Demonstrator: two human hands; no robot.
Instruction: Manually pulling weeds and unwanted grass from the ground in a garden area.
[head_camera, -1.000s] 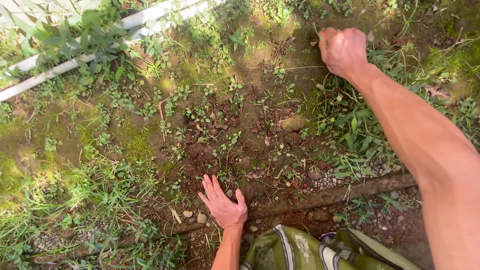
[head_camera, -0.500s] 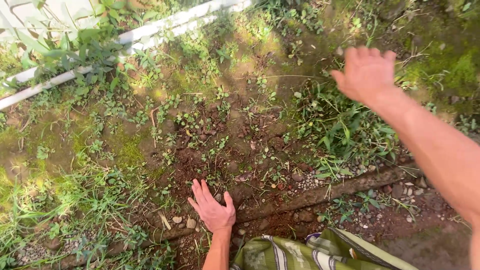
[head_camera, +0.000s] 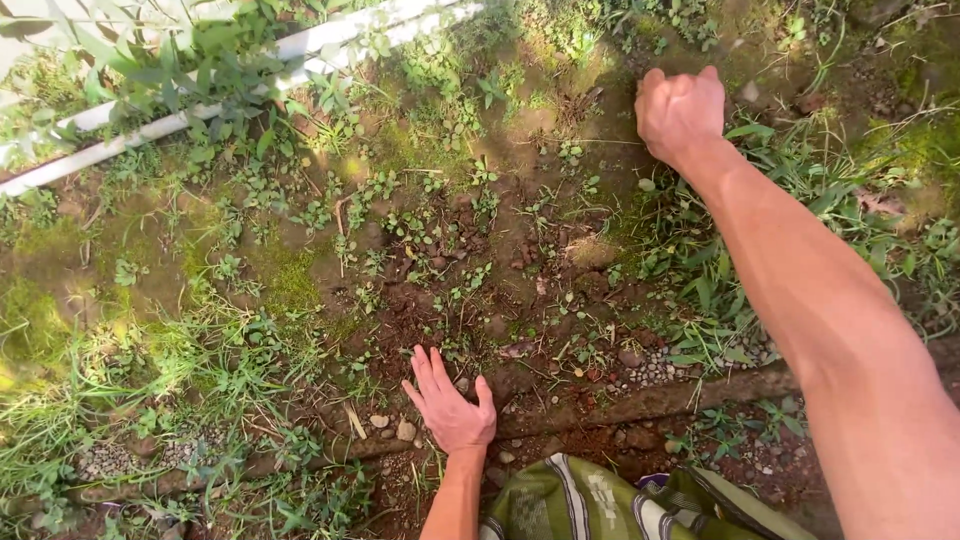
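Bare soil patch (head_camera: 520, 255) mid-frame open for passage. White pipe (head_camera: 180, 120) and leafy plants (head_camera: 160, 70) block upper left; grass clump (head_camera: 720, 260) crowds right.

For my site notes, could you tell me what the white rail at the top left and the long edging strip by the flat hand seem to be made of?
White rail: probably painted metal or plastic; smooth, even, straight. Edging strip: looks like weathered wood or concrete, brown, rough, soil-caked; unclear which. The left hand lies flat beside it.

Two hands — left hand (head_camera: 450, 410), right hand (head_camera: 680, 110) — one white pipe (head_camera: 200, 110), perhaps two, one striped green cloth (head_camera: 590, 505).
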